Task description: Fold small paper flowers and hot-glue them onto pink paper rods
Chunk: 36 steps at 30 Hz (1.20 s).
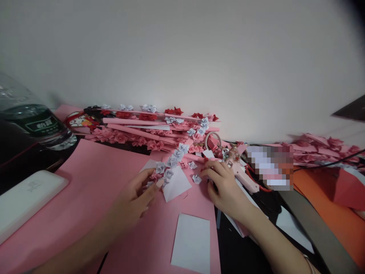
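At the centre of the desk, my left hand grips the lower end of a cluster of small white folded-paper flowers, thumb and fingers closed on it. The cluster slants up and away from me to the right, with a little pink paper among the nearest blooms. Beneath it lies a white square of paper, partly covered.

My right hand rests to the right, fingers bent; whether they hold anything, I cannot tell. Just beside its fingertips sits a loose white paper flower, and a second white bloom lies slightly farther back.

Nearer to me, a white rectangular sheet lies flat on broad pink paper. Beyond my right hand is a pale pink plastic glue gun; behind my hands, a roll of tape stands on edge before long pink paper tubes. At far left are a clear green-labelled bottle and a white rounded slab-shaped device.
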Each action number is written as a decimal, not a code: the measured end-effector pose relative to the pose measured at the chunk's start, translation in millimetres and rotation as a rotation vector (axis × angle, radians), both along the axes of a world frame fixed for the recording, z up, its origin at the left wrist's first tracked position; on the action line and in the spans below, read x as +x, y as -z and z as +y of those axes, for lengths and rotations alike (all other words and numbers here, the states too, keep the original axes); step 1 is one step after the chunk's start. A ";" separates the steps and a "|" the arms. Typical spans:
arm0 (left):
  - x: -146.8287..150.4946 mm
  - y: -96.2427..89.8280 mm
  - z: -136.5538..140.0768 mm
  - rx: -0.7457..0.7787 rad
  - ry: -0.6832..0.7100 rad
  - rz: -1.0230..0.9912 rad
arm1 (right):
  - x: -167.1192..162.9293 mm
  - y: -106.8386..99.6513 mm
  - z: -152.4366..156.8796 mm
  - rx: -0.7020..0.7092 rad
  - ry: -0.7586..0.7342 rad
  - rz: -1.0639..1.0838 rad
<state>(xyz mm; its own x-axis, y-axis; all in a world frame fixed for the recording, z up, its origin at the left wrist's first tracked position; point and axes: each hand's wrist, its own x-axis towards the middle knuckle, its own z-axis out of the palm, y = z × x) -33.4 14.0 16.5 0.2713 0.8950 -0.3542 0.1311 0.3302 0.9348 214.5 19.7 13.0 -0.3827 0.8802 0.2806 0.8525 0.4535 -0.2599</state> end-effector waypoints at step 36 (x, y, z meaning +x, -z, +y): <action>8.4 -7.7 -8.2 0.388 0.057 0.428 | -0.5 -23.3 -12.6 0.517 0.080 0.258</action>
